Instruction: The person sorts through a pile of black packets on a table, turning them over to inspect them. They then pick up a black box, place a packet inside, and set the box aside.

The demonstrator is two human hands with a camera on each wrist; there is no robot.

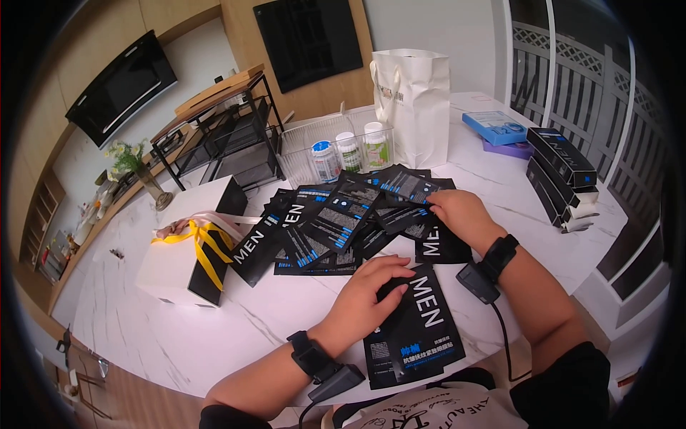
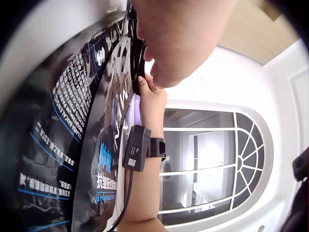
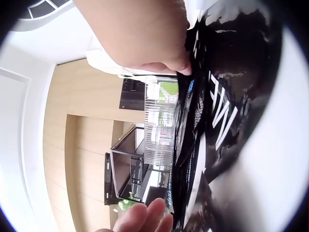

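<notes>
A heap of flat black sachets (image 1: 336,214) marked MEN in white lies across the middle of the table. At the heap's right side, my right hand (image 1: 464,218) pinches the edge of a black sachet (image 1: 411,187) between thumb and fingers. In the right wrist view, the fingertips (image 3: 183,67) are right at the packet's edge. Close to the table's front edge lies a small stack of the same sachets (image 1: 421,329). My left hand (image 1: 368,293) rests over the upper left part of this stack, fingers loosely bent. Part of the top sachet is hidden under it.
Behind the heap stands a clear bin (image 1: 307,132) with three white bottles, beside a white paper bag (image 1: 421,107). A white box with yellow ribbon (image 1: 189,250) sits left. Black MEN boxes (image 1: 561,171) and a blue box (image 1: 493,127) lie right.
</notes>
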